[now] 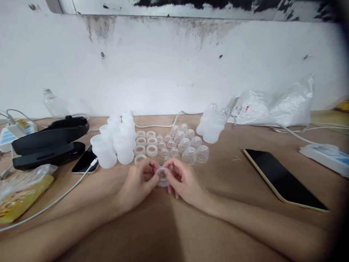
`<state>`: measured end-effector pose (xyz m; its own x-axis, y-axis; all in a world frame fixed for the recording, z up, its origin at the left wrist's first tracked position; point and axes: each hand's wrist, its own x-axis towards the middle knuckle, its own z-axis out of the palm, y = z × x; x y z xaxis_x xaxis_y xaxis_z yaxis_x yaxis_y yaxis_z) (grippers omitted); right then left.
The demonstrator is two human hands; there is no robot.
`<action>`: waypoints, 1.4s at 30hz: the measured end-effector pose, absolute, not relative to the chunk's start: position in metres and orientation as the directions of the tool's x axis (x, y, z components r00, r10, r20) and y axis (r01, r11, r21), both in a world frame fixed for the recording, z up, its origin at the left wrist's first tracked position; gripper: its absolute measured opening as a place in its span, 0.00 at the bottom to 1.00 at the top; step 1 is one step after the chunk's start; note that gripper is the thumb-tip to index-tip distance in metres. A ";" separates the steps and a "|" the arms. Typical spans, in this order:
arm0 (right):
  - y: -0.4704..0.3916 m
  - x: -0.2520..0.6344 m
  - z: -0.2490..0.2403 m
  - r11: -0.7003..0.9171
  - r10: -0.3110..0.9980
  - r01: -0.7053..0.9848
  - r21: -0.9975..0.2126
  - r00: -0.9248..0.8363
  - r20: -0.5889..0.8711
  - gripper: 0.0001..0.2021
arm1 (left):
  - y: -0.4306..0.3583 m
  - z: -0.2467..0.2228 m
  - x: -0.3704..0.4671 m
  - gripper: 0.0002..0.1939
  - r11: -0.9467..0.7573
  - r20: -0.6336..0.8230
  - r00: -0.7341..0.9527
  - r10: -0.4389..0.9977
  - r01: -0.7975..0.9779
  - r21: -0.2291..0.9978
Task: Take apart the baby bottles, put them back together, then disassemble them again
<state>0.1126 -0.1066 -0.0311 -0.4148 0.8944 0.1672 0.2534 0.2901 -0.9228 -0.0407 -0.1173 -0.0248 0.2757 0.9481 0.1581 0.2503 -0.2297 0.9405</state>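
Note:
Between my two hands is a translucent bottle ring [163, 184], with a clear part in its middle that looks like a bottle nipple. My left hand [139, 180] pinches the ring's left side, and my right hand [187, 183] grips its right side. Just beyond my fingers stand clear bottle nipples [164, 152] in rows. Left of them lie more translucent rings [152, 150]. To their right are clear dome caps [189, 155]. White translucent bottles [104, 153] stand open-topped at the left. Bottles with clear domed tops [211, 129] are grouped at the back right.
On the right lie a large phone [283, 178], a power strip [325, 156] and a clear plastic bag [286, 103]. At left are a black case-like object [51, 140], a charging phone [85, 160], a yellow packet [25, 196] and a clear bottle [54, 103]. White cables cross the table.

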 end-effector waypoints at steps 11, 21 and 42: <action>-0.103 0.115 -0.032 0.285 0.885 0.167 -0.944 -0.424 0.192 0.09 | -0.112 -0.027 -0.047 0.06 -0.276 0.213 0.332 0.919 0.157 0.948; -0.102 0.115 -0.034 0.285 0.898 0.239 -0.928 -0.406 0.171 0.07 | -0.109 -0.034 -0.050 0.09 -0.253 0.191 0.297 0.936 0.186 0.950; -0.104 0.115 -0.031 0.357 0.888 0.353 -0.865 -0.414 0.198 0.09 | -0.107 -0.029 -0.052 0.09 -0.370 0.225 0.333 0.916 0.481 0.795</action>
<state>0.1146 -0.1042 -0.0306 -0.4145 0.8882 0.1981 0.3528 0.3575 -0.8647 -0.0520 -0.1073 -0.0287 0.3331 0.9157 0.2248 0.4812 -0.3701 0.7946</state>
